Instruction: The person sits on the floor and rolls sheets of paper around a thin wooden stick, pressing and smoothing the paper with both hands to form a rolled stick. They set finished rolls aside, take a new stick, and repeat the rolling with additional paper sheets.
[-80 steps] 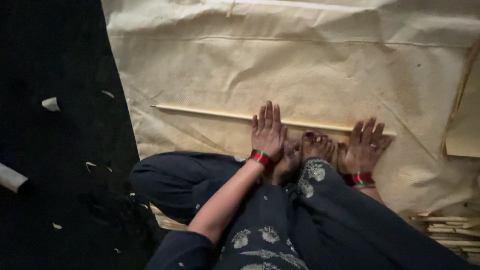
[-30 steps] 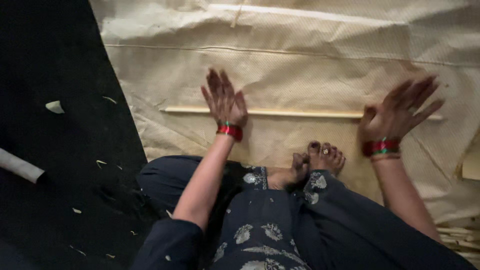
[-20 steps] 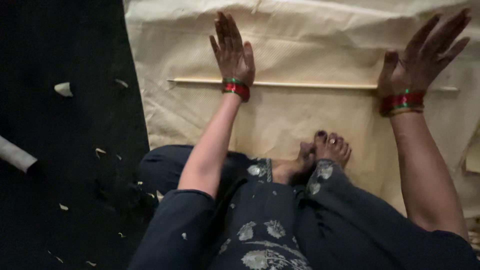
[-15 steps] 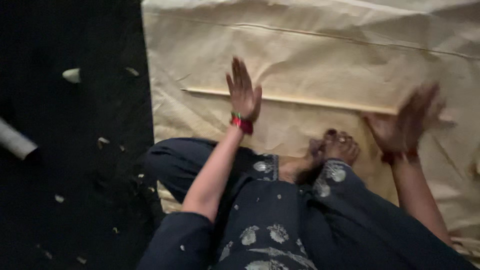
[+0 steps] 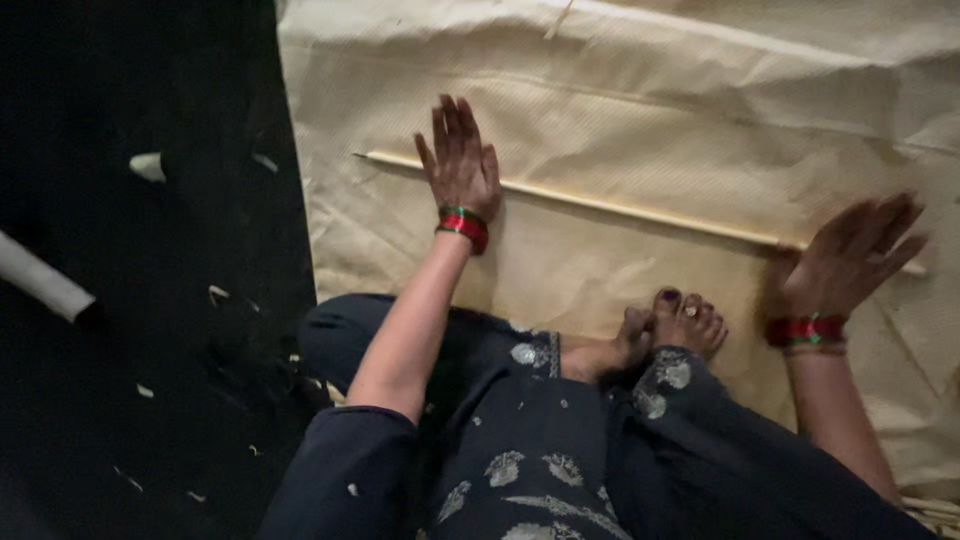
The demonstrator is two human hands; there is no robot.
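Note:
A long thin pale stick [image 5: 640, 209] lies across a cream woven sheet [image 5: 650, 110] on the floor. My left hand [image 5: 461, 163] lies flat on the stick near its left end, fingers spread and pointing away from me. My right hand [image 5: 848, 257], blurred, rests flat over the stick's right end with fingers apart. Both wrists carry red and green bangles. My crossed legs in dark patterned cloth and my bare toes [image 5: 672, 322] are just below the stick.
Dark floor [image 5: 150, 300] on the left holds pale shavings [image 5: 148, 166] and a white tube [image 5: 40, 278]. A few thin sticks [image 5: 935, 508] show at the bottom right corner. The sheet is creased toward the far side.
Both hands slid away from me with the stick under the palms, then came back toward me. The stick has stayed under them, now tilted down to the right.

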